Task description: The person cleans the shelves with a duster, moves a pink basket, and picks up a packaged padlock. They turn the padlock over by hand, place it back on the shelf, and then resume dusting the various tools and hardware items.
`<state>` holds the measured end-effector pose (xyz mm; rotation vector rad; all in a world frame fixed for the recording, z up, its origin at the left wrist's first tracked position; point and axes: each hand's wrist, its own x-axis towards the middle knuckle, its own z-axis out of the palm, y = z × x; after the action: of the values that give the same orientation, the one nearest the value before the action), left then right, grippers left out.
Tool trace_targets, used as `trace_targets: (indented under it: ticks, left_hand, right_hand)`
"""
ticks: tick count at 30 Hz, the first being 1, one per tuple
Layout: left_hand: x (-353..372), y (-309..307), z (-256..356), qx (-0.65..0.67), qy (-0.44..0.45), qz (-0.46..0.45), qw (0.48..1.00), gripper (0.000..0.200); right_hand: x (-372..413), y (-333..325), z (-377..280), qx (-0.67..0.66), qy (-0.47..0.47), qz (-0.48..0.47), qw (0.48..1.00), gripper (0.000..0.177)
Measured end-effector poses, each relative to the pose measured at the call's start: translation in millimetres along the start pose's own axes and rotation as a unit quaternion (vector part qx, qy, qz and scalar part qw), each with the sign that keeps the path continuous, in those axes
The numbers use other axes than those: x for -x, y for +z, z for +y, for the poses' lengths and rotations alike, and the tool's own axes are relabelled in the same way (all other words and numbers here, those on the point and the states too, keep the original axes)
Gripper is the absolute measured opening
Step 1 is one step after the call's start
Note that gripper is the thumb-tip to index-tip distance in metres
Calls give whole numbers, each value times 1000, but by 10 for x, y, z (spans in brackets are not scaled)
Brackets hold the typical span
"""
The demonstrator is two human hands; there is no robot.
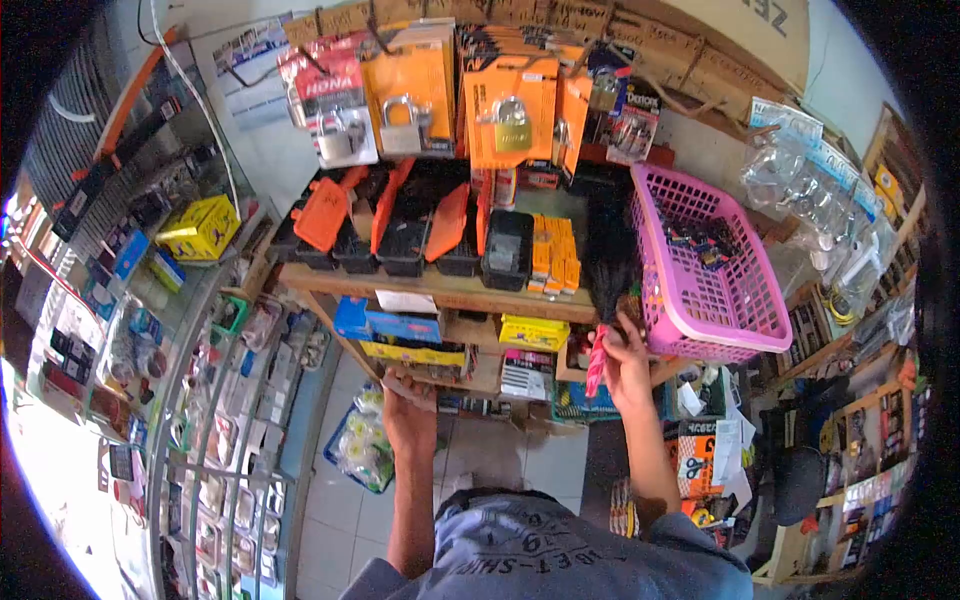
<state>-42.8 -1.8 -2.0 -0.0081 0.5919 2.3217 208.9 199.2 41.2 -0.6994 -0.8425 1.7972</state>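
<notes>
My right hand (626,360) is closed round the pink-red handle of a duster (608,255), whose black, feathery head points up against the right end of the wooden shelf (450,290). Beside that head stands a pink plastic basket (680,328) with small dark packs inside. My left hand (408,405) is lower down, by the left end of the lower shelf. Its fingers are bent at a pale strip-like thing that I cannot make out. Black bins with orange lids (400,250) and small orange boxes (553,255) line the upper shelf.
Carded padlocks (510,110) hang from hooks above the shelf. A glass display case (240,400) runs along the left. On the floor lies a bagged pack (362,445) of white and green items. Stocked shelves (870,450) fill the right side.
</notes>
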Motion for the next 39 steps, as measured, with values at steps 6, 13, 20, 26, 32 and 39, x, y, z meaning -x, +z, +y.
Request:
trace_targets:
  ticks: [6, 13, 20, 26, 32, 39]
  left_hand:
    - [-107, -271, 26, -51, 11, -51, 997, 33]
    - [-161, -133, 6, -68, -45, -72, 994, 34]
    - [23, 708, -255, -145, -140, -137, 970, 18]
    - [399, 1863, -273, -216, -191, -305, 908, 19]
    - [433, 2810, -137, -311, 69, -534, 783, 36]
    - [378, 3298, -73, -354, 221, -532, 736, 37]
  right_hand:
    - [-30, -77, 180, -72, -29, 44, 996, 49]
    - [551, 21, 223, 147, -155, 124, 969, 48]
    - [1150, 527, 35, 518, -274, -175, 791, 46]
    - [853, 801, -425, 487, -262, -159, 818, 26]
    - [640, 1333, -1217, 226, -281, -179, 915, 22]
    - [438, 1681, -1639, 168, -331, -200, 907, 27]
